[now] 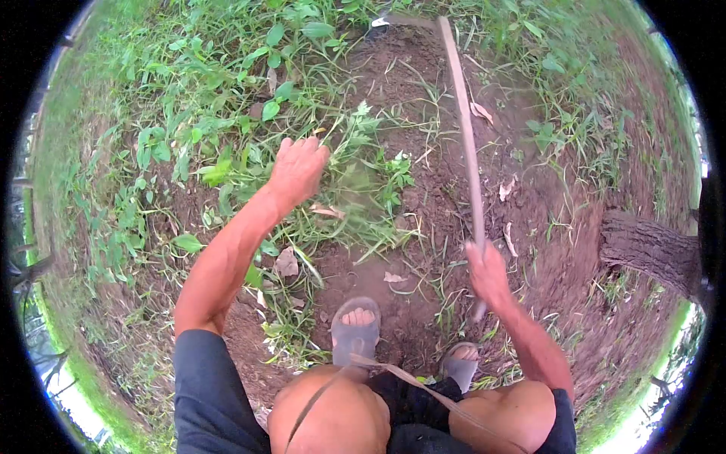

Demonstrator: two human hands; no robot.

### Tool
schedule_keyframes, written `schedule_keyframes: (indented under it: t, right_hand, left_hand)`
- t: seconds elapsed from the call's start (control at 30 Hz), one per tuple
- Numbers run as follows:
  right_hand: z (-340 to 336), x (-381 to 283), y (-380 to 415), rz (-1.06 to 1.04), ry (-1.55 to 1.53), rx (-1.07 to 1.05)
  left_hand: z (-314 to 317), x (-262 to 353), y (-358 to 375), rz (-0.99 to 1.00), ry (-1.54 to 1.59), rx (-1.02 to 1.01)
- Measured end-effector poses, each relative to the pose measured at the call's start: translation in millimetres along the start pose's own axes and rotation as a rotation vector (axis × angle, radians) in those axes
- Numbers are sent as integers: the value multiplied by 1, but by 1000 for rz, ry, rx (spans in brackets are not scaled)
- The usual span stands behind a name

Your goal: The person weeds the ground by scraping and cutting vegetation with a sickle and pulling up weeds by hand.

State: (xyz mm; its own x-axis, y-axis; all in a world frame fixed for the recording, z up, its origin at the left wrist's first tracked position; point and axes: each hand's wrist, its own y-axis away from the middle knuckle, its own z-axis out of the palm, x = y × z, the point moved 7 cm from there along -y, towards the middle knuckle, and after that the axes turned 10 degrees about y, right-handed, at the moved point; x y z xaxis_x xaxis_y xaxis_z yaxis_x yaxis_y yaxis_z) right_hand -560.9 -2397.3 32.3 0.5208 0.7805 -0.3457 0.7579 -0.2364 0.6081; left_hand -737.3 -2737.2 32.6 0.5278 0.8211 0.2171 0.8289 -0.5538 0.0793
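My right hand [488, 276] is wrapped round the lower end of a hoe's wooden handle [467, 136]. The handle runs away from me up to the hoe head [412, 21], a thin blade lying over bare soil at the top, blurred and partly lost in grass. My left hand [299, 170] is a closed fist, back upward, low among green weeds. Leafy weed stems [355, 129] come out beside its fingers toward the upper right; the grip itself is hidden under the hand.
Dense weeds [212, 91] cover the left side. Brown soil [393, 136] with dry leaves [481, 113] lies ahead. A tree trunk [650, 251] stands at the right. My sandalled feet [355, 333] are below, and a cord [408, 376] hangs across my knees.
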Motion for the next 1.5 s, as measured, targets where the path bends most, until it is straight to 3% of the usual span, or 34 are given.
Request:
schedule_keyframes:
  t: [0.07,0.13,0.17,0.23,0.27,0.33,0.4,0.47,0.53,0.6,0.67,0.73,0.77,0.83,0.97,1.0,1.07,1.13,1.2,1.23,1.3,1.4,1.47,1.5]
  right_hand:
    - [11,2,-12,-6,7,55]
    - [48,12,6,-434,564,4]
    - [38,9,32,-290,370,-71]
    - [49,39,64,-56,307,-181]
    - [49,43,75,-57,315,-183]
    - [49,54,87,-22,191,-234]
    - [45,48,80,-47,91,-165]
    - [36,34,53,-44,92,-94]
    - [29,-3,24,-14,79,-80]
    - [27,-4,21,14,70,-60]
    - [52,15,34,-341,364,-76]
    - [84,130,60,-164,126,-190]
    - [71,133,87,-301,327,-162]
    - [51,155,125,-70,386,-239]
    - [41,152,128,-68,237,-225]
    - [37,129,117,-58,206,-241]
    - [31,71,91,-42,170,-240]
    - [35,47,78,-39,170,-227]
    - [55,47,65,-132,391,-132]
    - [68,74,76,-388,386,-123]
    - [34,88,111,-61,279,-243]
    - [24,144,137,-239,356,-129]
    - [19,167,139,38,227,-304]
    - [10,147,134,-189,359,-212]
  left_hand:
    - [-2,0,-5,18,10,49]
    - [-12,2,-7,45,1,79]
    - [-13,-2,-11,42,-2,86]
    - [-20,-1,-13,138,-145,245]
    - [-21,1,-17,133,-140,246]
    - [-24,-9,-28,-101,13,178]
    - [-7,-32,-42,-218,44,177]
    - [17,-63,-50,-503,194,26]
    - [16,-72,-60,-494,129,41]
    - [25,-80,-63,-414,155,-109]
    - [17,-74,-52,-362,136,-28]
    - [14,-62,-36,-259,141,-139]
    - [33,-60,-19,-190,187,-261]
    - [29,-9,32,-93,228,-627]
    - [50,70,128,-79,215,-1012]
    - [54,75,132,-84,216,-1021]
    - [38,69,114,-187,211,-447]
    - [10,66,98,-7,127,115]
    - [1,47,85,-48,-120,152]
    - [-3,40,83,-55,-120,155]
    - [-7,13,78,-235,-119,109]
    - [22,-17,84,-430,19,-59]
    - [27,-18,84,-333,-119,3]
    - [33,-22,85,-319,-58,-5]
